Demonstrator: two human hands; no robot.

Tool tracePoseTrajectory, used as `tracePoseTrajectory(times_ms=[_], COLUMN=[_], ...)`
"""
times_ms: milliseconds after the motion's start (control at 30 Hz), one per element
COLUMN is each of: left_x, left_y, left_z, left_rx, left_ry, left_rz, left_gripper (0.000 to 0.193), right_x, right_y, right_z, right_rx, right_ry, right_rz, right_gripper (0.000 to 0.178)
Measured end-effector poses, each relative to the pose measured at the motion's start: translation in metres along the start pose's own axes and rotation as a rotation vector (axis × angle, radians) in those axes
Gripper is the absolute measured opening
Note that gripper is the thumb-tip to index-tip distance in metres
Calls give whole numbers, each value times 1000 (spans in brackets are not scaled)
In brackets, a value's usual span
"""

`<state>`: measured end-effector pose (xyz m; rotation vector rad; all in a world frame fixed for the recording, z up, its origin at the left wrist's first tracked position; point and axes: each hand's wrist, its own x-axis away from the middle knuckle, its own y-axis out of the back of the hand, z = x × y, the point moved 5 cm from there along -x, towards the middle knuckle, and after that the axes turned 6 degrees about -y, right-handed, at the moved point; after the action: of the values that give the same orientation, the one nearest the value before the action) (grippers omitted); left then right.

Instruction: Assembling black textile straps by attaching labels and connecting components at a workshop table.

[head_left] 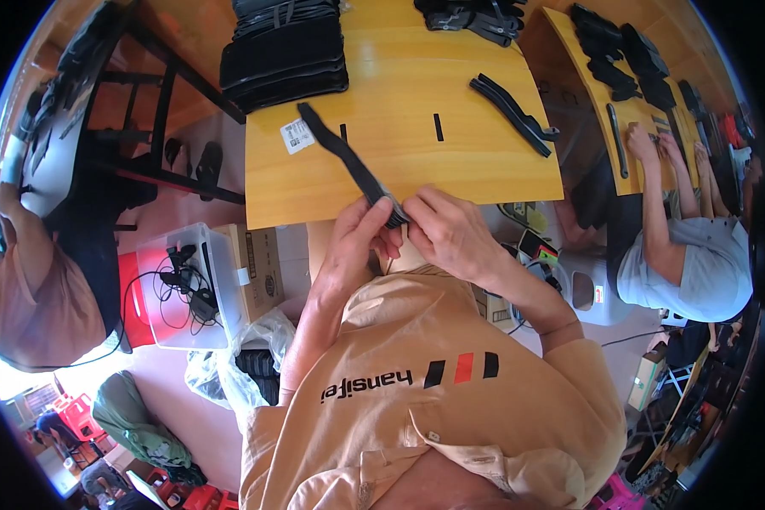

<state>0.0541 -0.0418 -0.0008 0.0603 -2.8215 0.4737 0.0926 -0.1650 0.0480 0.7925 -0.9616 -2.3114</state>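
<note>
Tan fabric of the person's shirt lies nearest the camera, toward six o'clock. Beyond it, a long, bent, black strip slants toward eleven o'clock, its near end pinched by the left hand; the right hand has curled fingers at that end, their exact grip hidden. The strip's far end overhangs the yellow, wood-like surface, beside a white rectangular label, perhaps attached. Outward, similar black strips lie toward one o'clock, a flat black stack toward eleven. Held at one end, the strip could swing or slip if the pinch loosens.
</note>
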Motion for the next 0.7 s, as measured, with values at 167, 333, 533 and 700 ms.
tracePoseTrajectory(times_ms=[167,333,533,700], left_x=[1,1,-2,-2], left_y=[0,-5,-9,-10], left_z=[1,1,5,12], left_rx=[47,86,22,40], left_ry=[2,35,67,121], left_rz=[-69,-61,-15,12], left_gripper=[30,30,30,32], right_x=[3,1,-1,-2], right_y=[9,14,13,11], right_z=[-4,-2,-6,-10], right_rx=[-93,-172,-223,-212], right_ry=[-19,-33,-14,-9], right_rz=[69,120,237,312], right_gripper=[14,10,8,7])
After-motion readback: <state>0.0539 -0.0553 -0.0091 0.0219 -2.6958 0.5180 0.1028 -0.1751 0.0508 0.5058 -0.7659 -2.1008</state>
